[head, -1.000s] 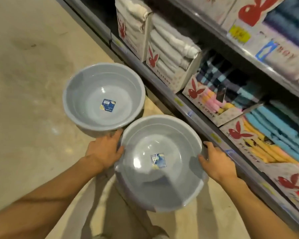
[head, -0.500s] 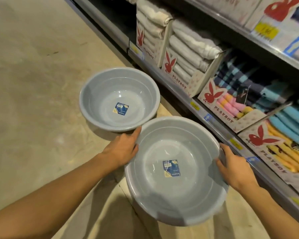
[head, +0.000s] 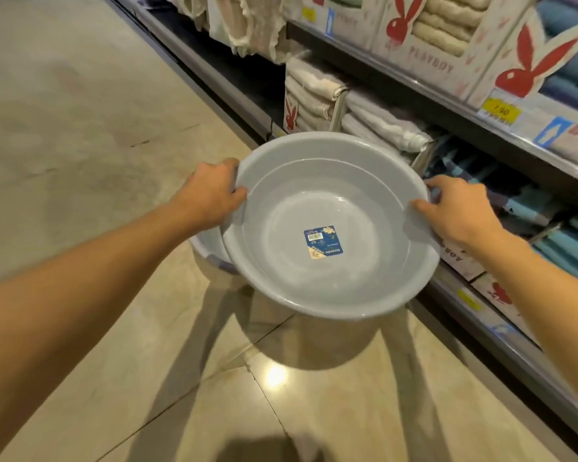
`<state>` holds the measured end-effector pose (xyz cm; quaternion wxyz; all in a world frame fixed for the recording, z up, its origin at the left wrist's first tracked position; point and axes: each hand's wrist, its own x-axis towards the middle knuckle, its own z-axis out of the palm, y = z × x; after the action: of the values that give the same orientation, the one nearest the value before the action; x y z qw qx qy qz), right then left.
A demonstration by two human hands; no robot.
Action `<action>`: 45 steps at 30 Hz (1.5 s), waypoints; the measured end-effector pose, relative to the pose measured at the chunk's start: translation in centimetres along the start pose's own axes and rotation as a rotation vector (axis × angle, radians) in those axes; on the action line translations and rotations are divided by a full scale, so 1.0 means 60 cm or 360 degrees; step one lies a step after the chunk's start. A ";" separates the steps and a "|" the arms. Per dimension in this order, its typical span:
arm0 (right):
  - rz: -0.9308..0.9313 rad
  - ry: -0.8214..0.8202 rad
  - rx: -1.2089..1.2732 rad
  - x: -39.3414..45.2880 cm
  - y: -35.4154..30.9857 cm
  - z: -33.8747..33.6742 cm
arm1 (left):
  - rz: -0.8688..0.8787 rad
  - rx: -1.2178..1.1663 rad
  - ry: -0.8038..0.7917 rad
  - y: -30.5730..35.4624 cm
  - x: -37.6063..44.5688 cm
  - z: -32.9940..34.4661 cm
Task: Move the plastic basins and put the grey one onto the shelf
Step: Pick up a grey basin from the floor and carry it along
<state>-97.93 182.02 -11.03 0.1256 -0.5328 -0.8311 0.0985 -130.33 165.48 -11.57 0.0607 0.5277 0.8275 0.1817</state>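
Note:
I hold a grey plastic basin (head: 331, 278) with a blue sticker in its bottom, lifted off the floor and tilted slightly toward me. My left hand (head: 211, 195) grips its left rim and my right hand (head: 457, 211) grips its right rim. A second grey basin (head: 207, 245) stands on the floor below it, mostly hidden, with only its left edge showing. The shelf (head: 481, 128) runs along the right, its nearest tiers filled with boxed towels.
Boxes of folded towels (head: 374, 128) with red rabbit logos fill the shelves on the right. Price tags (head: 499, 111) line the shelf edges. Beige tiled floor (head: 80, 128) stretches to the left and toward me.
I have lifted the near basin up off the floor and forward, so it now covers most of the far basin. The view has risen, showing a higher shelf tier.

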 end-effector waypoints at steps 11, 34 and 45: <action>-0.0085 -0.0006 0.0185 0.150 -0.165 0.129 | -0.0249 0.0081 0.0194 -0.167 0.097 -0.027; -0.0002 -0.0181 -0.0090 0.156 -0.143 0.348 | -0.0468 0.0053 -0.0095 -0.298 0.101 0.208; 0.0275 -0.0406 0.0430 0.135 -0.125 0.371 | -0.0655 -0.0415 -0.0178 -0.295 0.082 0.214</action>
<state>-114.59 185.61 -29.11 0.0806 -0.5635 -0.7707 0.2864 -143.77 166.24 -29.49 0.2097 0.3450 0.8825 0.2411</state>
